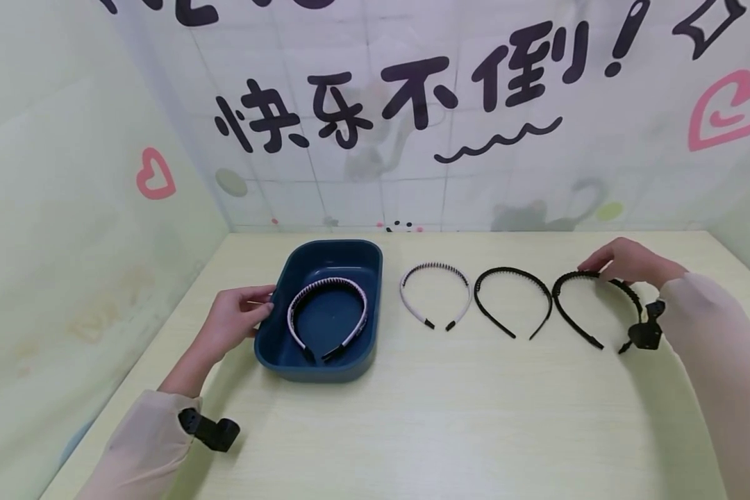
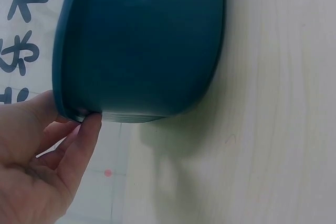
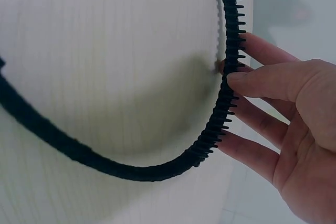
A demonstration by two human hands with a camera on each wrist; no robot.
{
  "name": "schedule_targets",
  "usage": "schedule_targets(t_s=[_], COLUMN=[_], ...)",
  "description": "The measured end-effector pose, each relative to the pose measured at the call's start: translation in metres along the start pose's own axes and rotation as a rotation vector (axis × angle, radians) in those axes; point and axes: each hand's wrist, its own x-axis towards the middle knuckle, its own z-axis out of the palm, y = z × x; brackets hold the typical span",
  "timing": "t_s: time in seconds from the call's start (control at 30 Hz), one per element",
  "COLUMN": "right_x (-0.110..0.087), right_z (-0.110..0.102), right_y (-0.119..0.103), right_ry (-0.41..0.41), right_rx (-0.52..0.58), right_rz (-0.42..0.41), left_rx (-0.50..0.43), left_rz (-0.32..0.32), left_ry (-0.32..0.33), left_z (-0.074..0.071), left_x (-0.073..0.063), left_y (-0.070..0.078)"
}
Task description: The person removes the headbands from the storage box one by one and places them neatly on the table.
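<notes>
At the left, my left hand (image 1: 234, 323) pinches the rim of a dark blue plastic basin (image 1: 319, 373), thumb and fingers at its edge in the left wrist view. Inside the basin lies a white-and-black toothed headband (image 1: 365, 305). My right hand (image 1: 637, 260) holds the top of the rightmost black headband (image 3: 152, 173) between thumb and fingertips. That band has a row of small teeth, and its shadow falls on the table beside it. Left of it lies another black headband (image 1: 511, 269), then a white headband (image 1: 406, 300) with dark tips.
The pale wooden table (image 1: 450, 417) meets a wall sheet (image 1: 362, 201) printed with dark characters and pink hearts. A side panel (image 1: 69, 208) stands at the left. Black cameras are strapped on both wrists.
</notes>
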Motion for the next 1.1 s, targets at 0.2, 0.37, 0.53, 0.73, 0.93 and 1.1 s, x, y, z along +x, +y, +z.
schedule_targets(t_s=[0.2,0.37,0.53,0.73,0.93,1.1], right_x=[0.0,0.001,0.001,0.002,0.005,0.016], right_z=[0.002,0.005,0.008,0.007,0.002,0.004], right_y=[0.002,0.004,0.006,0.001,-0.025,-0.077], right_ry=[0.028,0.033,0.052,0.06,0.069,0.059], right_rx=[0.011,0.035,0.007,-0.039,-0.032,-0.002], right_rz=[-0.001,0.009,-0.027,-0.059,-0.096,-0.15], left_rx=[0.004,0.004,-0.006,-0.006,0.01,0.007], left_rz=[-0.002,0.005,-0.002,0.007,0.012,0.015], left_ry=[-0.002,-0.005,-0.009,-0.006,-0.004,-0.002], left_z=[0.0,0.0,0.0,0.0,0.001,0.002], left_x=[0.001,0.003,0.002,0.0,-0.001,0.0], left_y=[0.0,0.001,0.0,0.001,0.001,0.001])
